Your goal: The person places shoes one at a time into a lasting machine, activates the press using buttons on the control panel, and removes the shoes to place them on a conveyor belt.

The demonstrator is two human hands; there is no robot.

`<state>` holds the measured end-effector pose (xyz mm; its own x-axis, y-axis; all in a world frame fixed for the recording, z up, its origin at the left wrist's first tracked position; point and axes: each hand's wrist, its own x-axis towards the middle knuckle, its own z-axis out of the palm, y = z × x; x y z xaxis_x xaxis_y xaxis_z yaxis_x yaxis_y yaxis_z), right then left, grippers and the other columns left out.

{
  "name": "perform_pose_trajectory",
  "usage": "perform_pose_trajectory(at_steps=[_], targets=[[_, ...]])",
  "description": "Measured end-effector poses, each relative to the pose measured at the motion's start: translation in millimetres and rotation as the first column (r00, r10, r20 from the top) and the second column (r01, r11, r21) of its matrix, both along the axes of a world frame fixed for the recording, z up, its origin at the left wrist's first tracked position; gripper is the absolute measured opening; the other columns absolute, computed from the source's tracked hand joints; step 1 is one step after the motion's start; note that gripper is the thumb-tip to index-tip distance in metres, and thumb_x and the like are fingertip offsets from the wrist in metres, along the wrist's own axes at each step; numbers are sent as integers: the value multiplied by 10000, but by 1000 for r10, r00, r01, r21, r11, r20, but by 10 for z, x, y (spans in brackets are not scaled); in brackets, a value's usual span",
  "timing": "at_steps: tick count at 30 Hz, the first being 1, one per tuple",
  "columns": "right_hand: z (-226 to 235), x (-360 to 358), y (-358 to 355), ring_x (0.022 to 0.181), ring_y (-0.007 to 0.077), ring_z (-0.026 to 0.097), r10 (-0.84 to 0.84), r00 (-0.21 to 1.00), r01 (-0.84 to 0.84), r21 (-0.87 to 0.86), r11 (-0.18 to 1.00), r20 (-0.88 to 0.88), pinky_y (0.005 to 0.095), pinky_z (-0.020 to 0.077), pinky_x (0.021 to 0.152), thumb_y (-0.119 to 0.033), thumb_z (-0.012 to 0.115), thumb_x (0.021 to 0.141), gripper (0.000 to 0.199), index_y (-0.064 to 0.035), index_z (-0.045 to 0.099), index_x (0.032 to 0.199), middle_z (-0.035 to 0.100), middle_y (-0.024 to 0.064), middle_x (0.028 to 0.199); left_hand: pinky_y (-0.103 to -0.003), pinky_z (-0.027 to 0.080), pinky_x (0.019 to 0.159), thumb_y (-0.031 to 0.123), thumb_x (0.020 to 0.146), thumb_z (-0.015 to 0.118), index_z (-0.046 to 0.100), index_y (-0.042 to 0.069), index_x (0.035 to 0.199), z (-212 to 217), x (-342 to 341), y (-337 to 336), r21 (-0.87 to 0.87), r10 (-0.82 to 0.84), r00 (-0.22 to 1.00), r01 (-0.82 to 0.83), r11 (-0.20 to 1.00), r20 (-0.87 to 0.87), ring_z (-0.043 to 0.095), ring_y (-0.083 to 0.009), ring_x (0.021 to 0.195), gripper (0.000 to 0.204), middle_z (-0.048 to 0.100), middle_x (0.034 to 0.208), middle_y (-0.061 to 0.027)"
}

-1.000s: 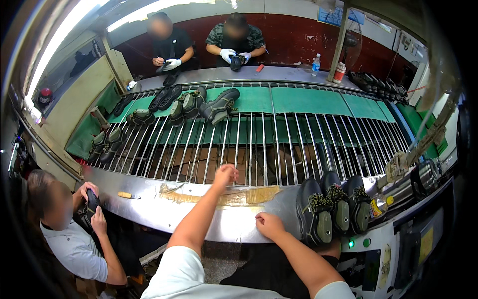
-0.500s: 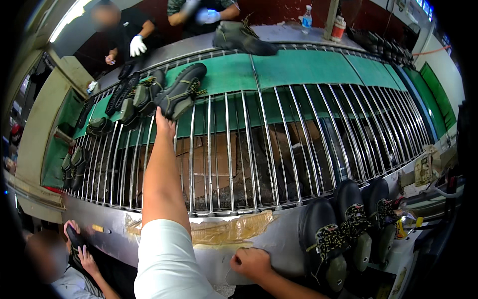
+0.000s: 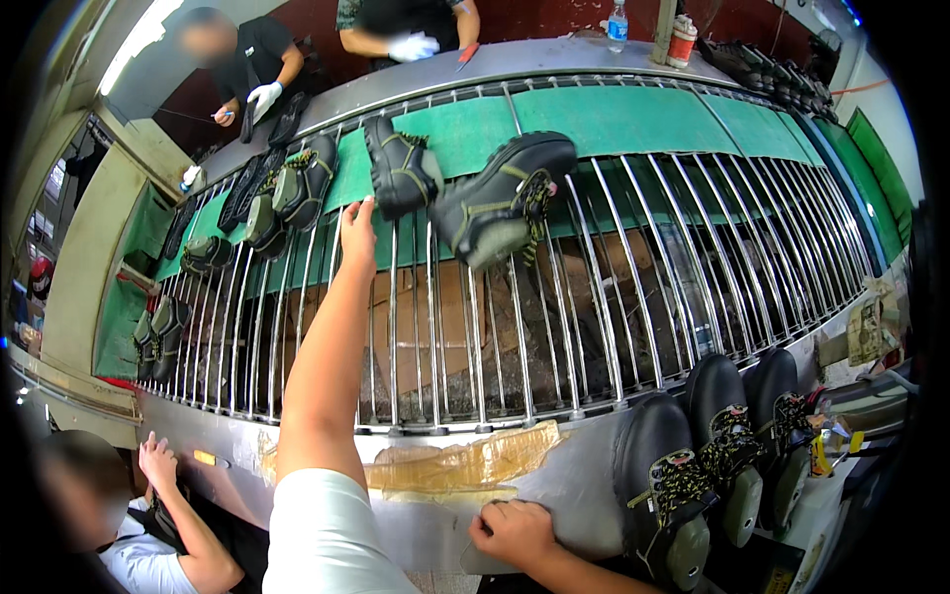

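On the far table (image 3: 554, 63), 1 clear bottle (image 3: 617, 30) with a blue label stands near 1 white-and-red container (image 3: 682, 43), a red tool (image 3: 468, 55) lies farther left, and on the near table (image 3: 586, 485) a yellow-handled tool (image 3: 207, 458) lies left of brown tape (image 3: 485, 461).

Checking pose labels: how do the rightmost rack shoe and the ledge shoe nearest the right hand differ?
The rack shoe is tipped on its side; the ledge shoe is upright. The rack shoe's toe points mostly picture-right; the ledge shoe's points toward picture top. Both are black, with yellow-and-black laces and greyish heels.
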<state>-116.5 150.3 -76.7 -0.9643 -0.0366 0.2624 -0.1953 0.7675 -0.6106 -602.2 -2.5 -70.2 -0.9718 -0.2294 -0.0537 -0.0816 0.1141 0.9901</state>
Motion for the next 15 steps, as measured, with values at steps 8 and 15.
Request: perform_pose_trajectory(at_steps=[8,15], targets=[[55,59,-6,501,261,547,-93,996,94,-117,989,10,396,433,463,-264,672,687,185,-142,544,634,531,60,562,-465,435,902,429,801,692,263,160,1489,-83,-677,351,242,-144,987,123,962,72,551,-267,1121,855,478,1357,-117],[11,123,-48,506,277,556,-28,994,41,-117,992,110,411,445,475,-268,670,690,184,-127,568,632,545,81,551,-469,492,812,374,832,668,394,147,1397,-69,-467,171,234,-286,946,246,941,154,614,-208,986,668,575,1188,-50]])
